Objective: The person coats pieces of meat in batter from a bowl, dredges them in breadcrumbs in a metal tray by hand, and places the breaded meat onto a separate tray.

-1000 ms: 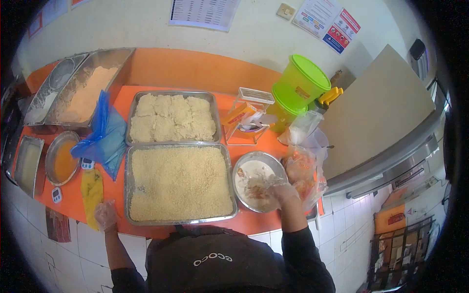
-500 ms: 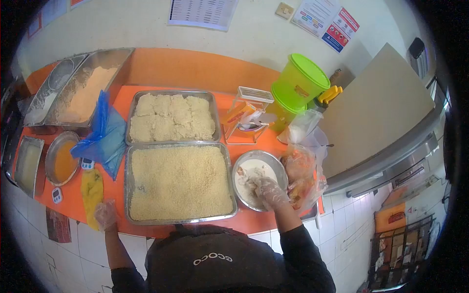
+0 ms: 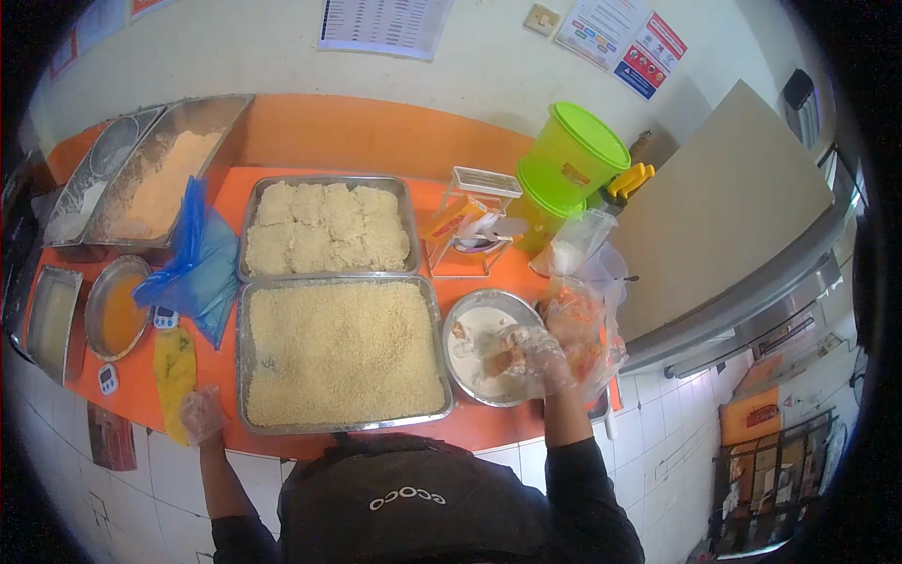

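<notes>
My right hand, in a clear plastic glove, is over the right side of a round metal bowl of white batter. Its fingers are closed on a brownish piece of meat wet with batter. Other lumps show in the batter at the bowl's left. My left hand, also gloved, rests at the table's front edge against a yellow cloth; its fingers look loosely spread, with nothing held. Between my hands lies a metal tray of pale breadcrumbs.
Behind it, another tray holds crumb-coated pieces. Left are a blue plastic bag, a bowl of orange liquid, flour bins and timers. Right are plastic bags, a wire rack and green tubs.
My right hand has shifted right within the bowl, and the brownish piece now shows at its fingers. My left hand has stayed by the yellow cloth.
</notes>
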The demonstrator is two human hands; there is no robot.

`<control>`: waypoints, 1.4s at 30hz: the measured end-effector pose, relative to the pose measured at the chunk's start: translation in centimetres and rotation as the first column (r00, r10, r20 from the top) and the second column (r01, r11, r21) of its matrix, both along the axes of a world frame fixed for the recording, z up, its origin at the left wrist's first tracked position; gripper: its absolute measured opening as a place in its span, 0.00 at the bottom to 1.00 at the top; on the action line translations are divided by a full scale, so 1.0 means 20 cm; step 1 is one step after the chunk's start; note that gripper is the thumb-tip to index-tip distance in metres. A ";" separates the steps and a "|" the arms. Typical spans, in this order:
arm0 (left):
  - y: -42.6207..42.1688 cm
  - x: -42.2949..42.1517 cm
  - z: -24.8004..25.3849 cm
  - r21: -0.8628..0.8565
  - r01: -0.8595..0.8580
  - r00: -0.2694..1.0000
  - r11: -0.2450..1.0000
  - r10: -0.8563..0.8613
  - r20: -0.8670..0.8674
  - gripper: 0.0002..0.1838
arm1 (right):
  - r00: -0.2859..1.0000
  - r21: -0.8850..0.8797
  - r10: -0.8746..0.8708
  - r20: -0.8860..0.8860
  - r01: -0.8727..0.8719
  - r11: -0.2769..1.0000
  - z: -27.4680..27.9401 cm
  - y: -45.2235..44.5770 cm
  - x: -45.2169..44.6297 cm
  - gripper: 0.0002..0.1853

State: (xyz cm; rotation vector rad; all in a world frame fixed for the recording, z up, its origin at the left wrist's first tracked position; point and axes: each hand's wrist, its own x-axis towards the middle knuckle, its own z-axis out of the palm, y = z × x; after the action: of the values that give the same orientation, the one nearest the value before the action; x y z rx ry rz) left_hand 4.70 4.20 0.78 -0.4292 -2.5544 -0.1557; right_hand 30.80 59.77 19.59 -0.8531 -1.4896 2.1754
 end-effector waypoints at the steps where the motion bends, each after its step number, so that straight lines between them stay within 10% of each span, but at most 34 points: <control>1: -0.03 -0.03 -0.10 0.100 -0.014 1.000 0.995 0.014 0.007 0.07 | 0.945 0.469 0.135 0.297 -0.268 0.841 0.08 -0.01 -0.04 0.20; 3: -0.04 -0.03 -0.11 0.128 -0.014 1.000 0.992 0.011 0.016 0.08 | 0.626 0.620 -0.130 0.769 -0.779 -0.087 0.28 -0.04 -0.10 0.18; 11: 0.02 0.02 0.02 -0.008 -0.061 0.993 0.998 0.061 0.102 0.06 | 0.748 0.728 -0.090 0.657 -0.599 0.335 -0.12 -0.04 0.05 0.20; 13: -0.02 -0.03 -0.10 0.467 0.013 0.985 0.884 -0.092 0.146 0.05 | 0.816 0.748 -0.104 0.569 -0.460 0.478 -0.14 0.06 0.07 0.20; 15: -0.05 -0.05 -0.16 0.494 0.045 0.983 0.868 -0.128 0.135 0.05 | 0.852 0.767 -0.133 0.507 -0.375 0.521 -0.20 0.17 0.05 0.21; 17: 0.03 0.03 0.10 0.079 0.037 0.994 0.996 -0.045 0.099 0.04 | 0.811 0.784 -0.079 0.580 -0.530 0.322 -0.31 0.26 0.01 0.21; 20: 0.08 0.05 0.15 -0.080 -0.060 0.995 0.995 0.067 0.080 0.04 | 0.580 0.572 -0.073 0.811 -0.813 -0.110 -0.49 0.32 -0.03 0.22; 23: -0.01 -0.01 -0.03 0.319 0.076 0.992 0.945 -0.104 0.070 0.04 | 0.353 0.311 -0.099 0.931 -0.904 -0.294 -0.64 0.40 -0.03 0.23; 27: -0.01 0.00 -0.04 0.155 0.009 0.994 0.988 -0.026 0.104 0.04 | 0.272 0.225 -0.136 0.953 -0.932 -0.285 -0.33 0.26 -0.04 0.23; 28: 0.00 0.01 0.02 -0.001 -0.011 0.994 1.000 0.011 0.107 0.04 | 0.417 0.397 0.248 0.874 -0.909 0.130 -0.34 0.28 -0.03 0.23; 30: 0.01 0.01 0.06 -0.136 -0.008 0.996 0.991 0.020 0.085 0.06 | 0.709 0.197 0.470 0.525 -0.639 0.744 -0.32 0.26 -0.01 0.23; 36: -0.04 -0.04 -0.07 0.193 0.100 0.992 0.976 -0.112 0.050 0.05 | 0.902 -0.022 0.363 0.233 -0.369 0.929 -0.19 0.20 0.03 0.22; 42: -0.04 -0.03 -0.05 -0.015 -0.001 0.996 1.000 0.003 0.095 0.08 | 0.925 0.183 0.325 0.197 -0.360 0.915 -0.22 0.26 0.05 0.20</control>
State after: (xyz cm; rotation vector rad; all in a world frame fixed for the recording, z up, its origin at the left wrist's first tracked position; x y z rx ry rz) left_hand 4.08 3.44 -0.23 -0.4342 -2.6504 -0.1600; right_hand 31.81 64.92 15.15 -0.7536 -2.0512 2.1621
